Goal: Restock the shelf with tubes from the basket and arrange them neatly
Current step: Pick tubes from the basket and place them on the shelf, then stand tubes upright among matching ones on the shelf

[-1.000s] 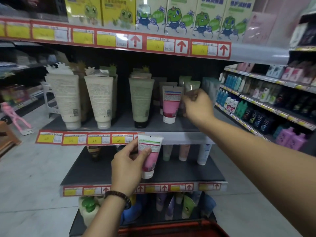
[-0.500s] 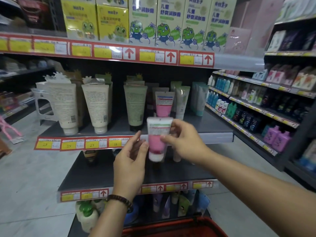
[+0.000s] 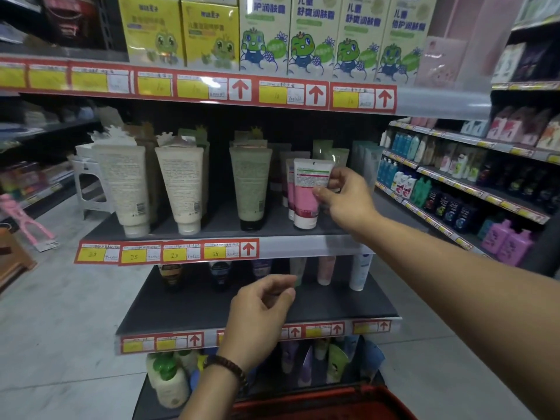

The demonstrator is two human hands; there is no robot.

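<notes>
Bottom edge of frame: red plastic basket rim (image 3: 318, 401), contents not visible.

Lower centre: left hand (image 3: 257, 319), dark bead bracelet (image 3: 225, 366) on the wrist. It hovers in front of the lower dark grey shelf (image 3: 212, 304). Fingers (image 3: 281, 287) loosely curled, thumb close to forefinger, holding nothing.

Centre right: right hand (image 3: 348, 198) reaches in from the right edge. Thumb and fingers pinch the right side of a pink-and-white plastic tube (image 3: 306, 192). The tube is upright, white cap down, near the front edge of the middle dark grey shelf (image 3: 218, 219). Cannot tell whether the cap rests on the shelf. A second pink tube (image 3: 290, 189) stands just behind it to the left, partly hidden.

Same shelf, leftward: a pale green tube with a black cap (image 3: 251, 180), then two cream tubes with white caps (image 3: 181, 183) (image 3: 124, 183), all cap down, spaced apart. More tubes stand in rows behind them. Red-and-yellow price labels (image 3: 166, 253) run along the shelf edge.

Top of frame: yellow and pale cartons printed with a green frog cartoon (image 3: 315, 34).

Far right: another aisle's shelves with coloured bottles (image 3: 454, 189), blurred.
</notes>
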